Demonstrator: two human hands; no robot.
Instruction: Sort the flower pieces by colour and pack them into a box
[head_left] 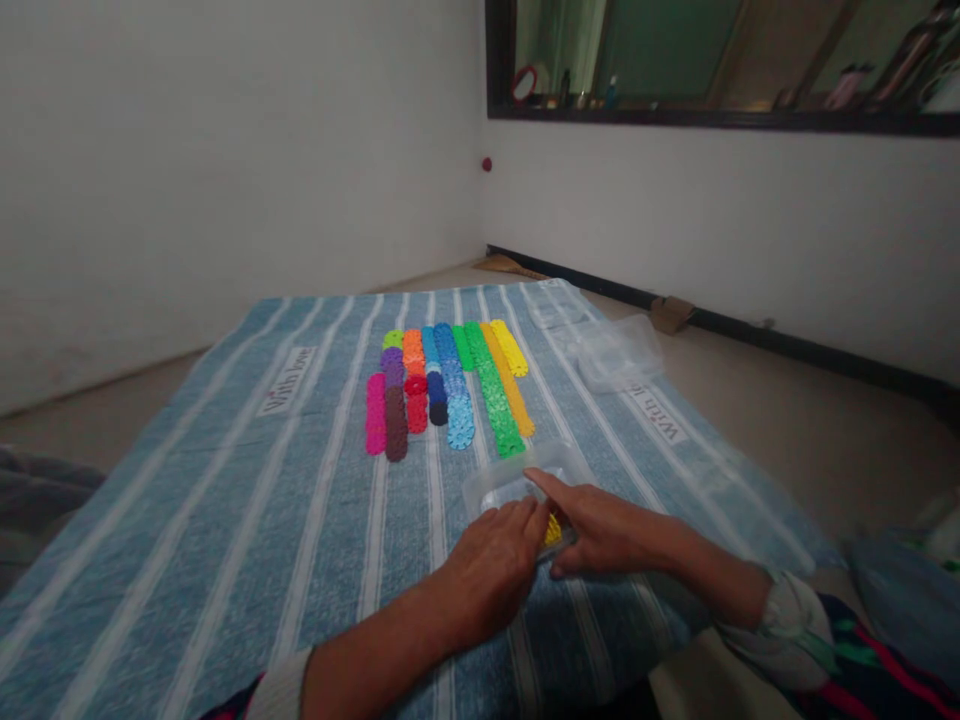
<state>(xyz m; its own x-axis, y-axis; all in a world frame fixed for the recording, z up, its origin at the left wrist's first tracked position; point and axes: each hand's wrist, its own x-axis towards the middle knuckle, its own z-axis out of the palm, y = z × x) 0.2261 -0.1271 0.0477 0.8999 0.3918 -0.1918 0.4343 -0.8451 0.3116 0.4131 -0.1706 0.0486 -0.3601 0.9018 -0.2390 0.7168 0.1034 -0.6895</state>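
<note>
Both my hands rest at a clear plastic container point(517, 478) on the blue striped cloth point(247, 520). My left hand point(491, 565) lies on the container's near edge with its fingers curled loosely. My right hand point(600, 525) lies flat beside it, index finger stretched out over the container. A yellow piece point(553, 530) shows between the two hands; I cannot tell which hand touches it. Beyond the container lie several rows of coloured toothed discs point(450, 385), sorted by colour: pink, purple, red, orange, blue, green, yellow.
A second clear container with its lid point(619, 352) sits at the cloth's far right edge. White walls meet in a corner behind, with a dark baseboard point(750, 335) and a dark-framed opening point(720, 60) holding bottles. Bundled fabric point(900, 600) lies at right.
</note>
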